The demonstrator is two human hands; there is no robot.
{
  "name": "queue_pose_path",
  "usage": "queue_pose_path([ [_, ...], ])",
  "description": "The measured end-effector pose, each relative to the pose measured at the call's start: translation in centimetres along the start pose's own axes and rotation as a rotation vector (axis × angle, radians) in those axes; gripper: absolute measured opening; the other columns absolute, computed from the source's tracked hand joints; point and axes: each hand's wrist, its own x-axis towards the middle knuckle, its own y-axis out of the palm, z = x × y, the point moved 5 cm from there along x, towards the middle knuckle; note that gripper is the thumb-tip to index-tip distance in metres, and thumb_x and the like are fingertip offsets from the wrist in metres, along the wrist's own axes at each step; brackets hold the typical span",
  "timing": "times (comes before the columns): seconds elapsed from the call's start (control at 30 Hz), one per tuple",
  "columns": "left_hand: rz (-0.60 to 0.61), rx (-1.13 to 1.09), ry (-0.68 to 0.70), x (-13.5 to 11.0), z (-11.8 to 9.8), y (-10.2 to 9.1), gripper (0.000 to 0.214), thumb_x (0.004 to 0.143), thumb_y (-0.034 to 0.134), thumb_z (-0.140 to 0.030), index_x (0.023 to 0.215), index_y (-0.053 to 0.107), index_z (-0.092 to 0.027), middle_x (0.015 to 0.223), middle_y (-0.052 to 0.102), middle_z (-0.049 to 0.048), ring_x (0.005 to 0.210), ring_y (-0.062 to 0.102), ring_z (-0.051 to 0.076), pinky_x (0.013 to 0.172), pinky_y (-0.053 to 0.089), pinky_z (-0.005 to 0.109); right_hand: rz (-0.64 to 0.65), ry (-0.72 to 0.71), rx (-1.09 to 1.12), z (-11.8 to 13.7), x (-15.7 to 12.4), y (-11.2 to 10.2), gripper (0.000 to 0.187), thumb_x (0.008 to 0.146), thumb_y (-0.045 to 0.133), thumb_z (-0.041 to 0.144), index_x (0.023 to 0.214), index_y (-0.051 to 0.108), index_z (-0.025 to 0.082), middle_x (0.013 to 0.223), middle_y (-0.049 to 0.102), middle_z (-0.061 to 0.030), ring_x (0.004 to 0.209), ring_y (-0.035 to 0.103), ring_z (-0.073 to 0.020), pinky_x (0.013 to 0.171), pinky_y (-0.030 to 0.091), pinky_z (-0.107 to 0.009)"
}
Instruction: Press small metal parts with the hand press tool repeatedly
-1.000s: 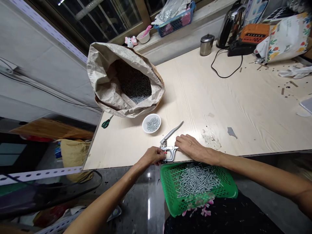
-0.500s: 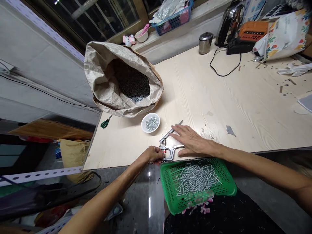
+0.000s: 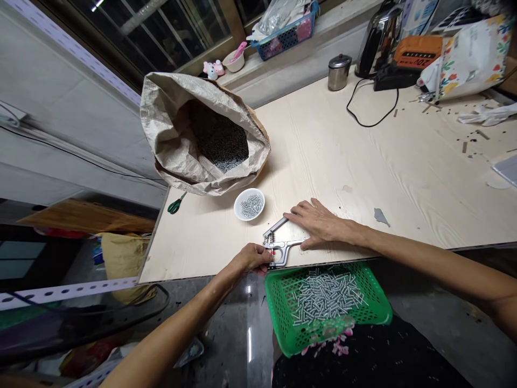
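Note:
Silver snap-fastener pliers [image 3: 286,249] with a spring and a small red part lie at the table's front edge. My left hand [image 3: 255,258] is closed in a pinch right at their jaw end; whatever sits between the fingertips is hidden. Across the two handles rests my right hand [image 3: 321,223], fingertips on the upper handle and thumb by the end of the lower one. Just below the table edge, a green plastic basket [image 3: 278,328] on my lap holds many small silver ribbed metal pieces [image 3: 329,296]. Beyond the pliers stands a white bowl [image 3: 238,213] of similar small silver pieces.
A large woven sack [image 3: 161,145], rolled open, holds many dark metal pieces. Green-handled scissors [image 3: 175,205] lie at the left edge. Farther back are a metal canister [image 3: 339,73], a kettle [image 3: 377,37], a black cord [image 3: 374,125] and a flowered bag [image 3: 472,62].
My right hand has shifted slightly, its fingers now bent over the end of the upper handle, which stuck out past them before. My left hand stays at the jaw.

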Motion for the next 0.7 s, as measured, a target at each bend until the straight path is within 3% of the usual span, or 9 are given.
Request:
queue_pose_path([
  [0.33,-0.020,-0.080,0.052,-0.1,0.6,0.3,0.029,0.063,0.075,-0.038,0.064,0.056,-0.016,0.047,0.053,-0.0049,0.045,0.050,0.009,0.053,0.046,0.024,-0.028,0.057,0.057,0.0,-0.6,0.1,0.075,0.066,0.077,0.047,0.128,0.047,0.019,0.123,0.055,-0.0134,0.112,0.043,-0.0322,0.098,0.025,-0.058],
  [0.53,-0.036,0.010,0.038,-0.8,0.4,0.1,0.027,0.072,0.068,-0.038,0.063,0.056,-0.016,0.049,0.054,-0.0038,0.048,0.053,0.011,0.057,0.047,0.027,-0.059,0.013,0.075,-0.1,-0.4,0.1,0.073,0.067,0.078,0.044,0.128,0.047,0.019,0.118,0.058,-0.0122,0.106,0.047,-0.0297,0.093,0.034,-0.050],
  [0.63,-0.267,0.351,0.158,-2.2,-0.6,-0.1,0.028,0.080,0.061,-0.037,0.061,0.057,-0.016,0.056,0.056,0.0000,0.058,0.058,0.016,0.062,0.047,0.030,-0.070,-0.011,0.112,0.1,-0.5,0.3,0.068,0.071,0.077,0.039,0.128,0.047,0.018,0.113,0.059,-0.0118,0.101,0.048,-0.0275,0.087,0.039,-0.045],
  [0.7,-0.487,0.599,0.374,-3.5,-2.4,0.5,0.023,0.084,0.058,-0.033,0.070,0.062,-0.016,0.071,0.062,0.0045,0.075,0.061,0.021,0.070,0.048,0.033,-0.086,-0.018,0.146,0.4,-0.6,0.6,0.064,0.074,0.076,0.035,0.129,0.046,0.017,0.111,0.059,-0.0117,0.099,0.049,-0.0266,0.084,0.041,-0.042],
])
